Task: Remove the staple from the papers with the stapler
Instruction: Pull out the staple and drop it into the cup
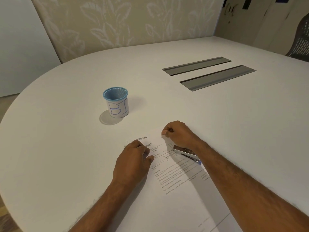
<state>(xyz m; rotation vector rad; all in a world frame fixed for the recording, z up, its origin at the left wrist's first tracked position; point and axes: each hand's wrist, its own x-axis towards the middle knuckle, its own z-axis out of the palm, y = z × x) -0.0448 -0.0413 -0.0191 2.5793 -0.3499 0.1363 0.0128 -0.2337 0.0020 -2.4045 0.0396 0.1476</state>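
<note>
The printed papers point(175, 178) lie on the white table, top edge pointing away from me. My left hand point(133, 160) rests on their upper left part with curled fingers and pins them down. My right hand point(178, 133) is at the top right corner, thumb and forefinger pinched together. A tiny dark staple point(161, 135) sticks out below those fingertips, just above the sheet. The silver stapler point(186, 153), with a blue end, lies on the papers beside my right wrist, and no hand is on it.
A blue mesh pen cup point(116, 102) wrapped in paper marked "BI" stands to the far left of the papers. Two grey cable hatches point(217, 77) are set into the table point(66, 148) at the far right. A mesh chair point(301, 41) stands past the table's edge.
</note>
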